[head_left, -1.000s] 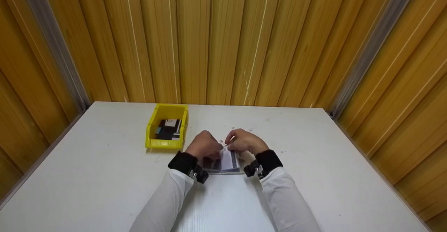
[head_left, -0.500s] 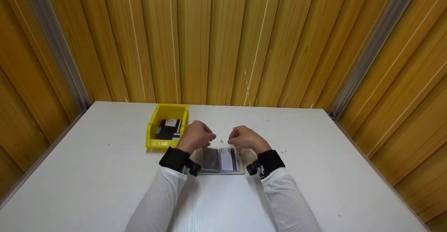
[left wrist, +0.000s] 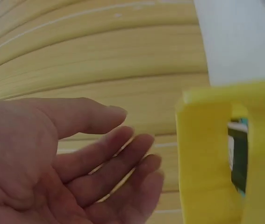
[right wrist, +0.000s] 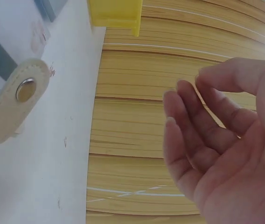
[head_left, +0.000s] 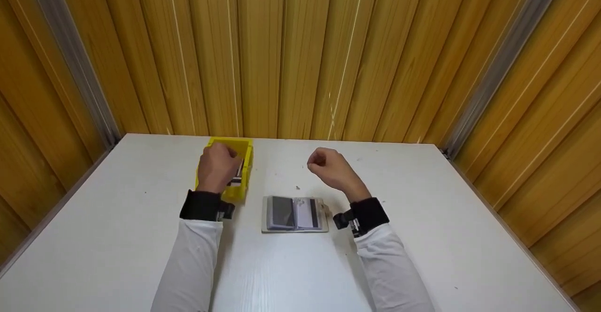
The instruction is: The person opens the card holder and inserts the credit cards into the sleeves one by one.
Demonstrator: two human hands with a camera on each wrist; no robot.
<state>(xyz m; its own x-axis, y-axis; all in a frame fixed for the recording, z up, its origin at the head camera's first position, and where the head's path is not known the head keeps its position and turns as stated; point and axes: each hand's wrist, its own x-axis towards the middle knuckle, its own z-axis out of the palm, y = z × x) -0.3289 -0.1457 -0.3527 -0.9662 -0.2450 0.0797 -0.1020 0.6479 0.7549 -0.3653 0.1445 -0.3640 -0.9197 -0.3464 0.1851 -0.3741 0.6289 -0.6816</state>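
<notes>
My left hand [head_left: 217, 167] hovers over the near part of a yellow bin [head_left: 239, 193], holding nothing; in the left wrist view its fingers are loosely bent, with the thumb apart from them. Dark and white cards [left wrist: 238, 156] lie inside the bin, partly hidden by its wall and my hand. My right hand [head_left: 334, 168] is raised above the table behind an opened card holder [head_left: 284, 213], empty, its fingers relaxed and curved. The holder lies flat, with a dark sleeve on the left and a white striped card [head_left: 305, 213] on the right. Its snap strap [right wrist: 17, 100] sticks out to the right.
The white table [head_left: 281, 269] carries the bin at the left back and the card holder near the middle. Small dark specks are scattered on it. A wood-patterned wall [head_left: 300, 67] rises behind the table's far edge.
Both hands have come away from the card holder. My left hand has moved left to over the bin; my right hand has risen slightly. The white card now lies flat in the holder.
</notes>
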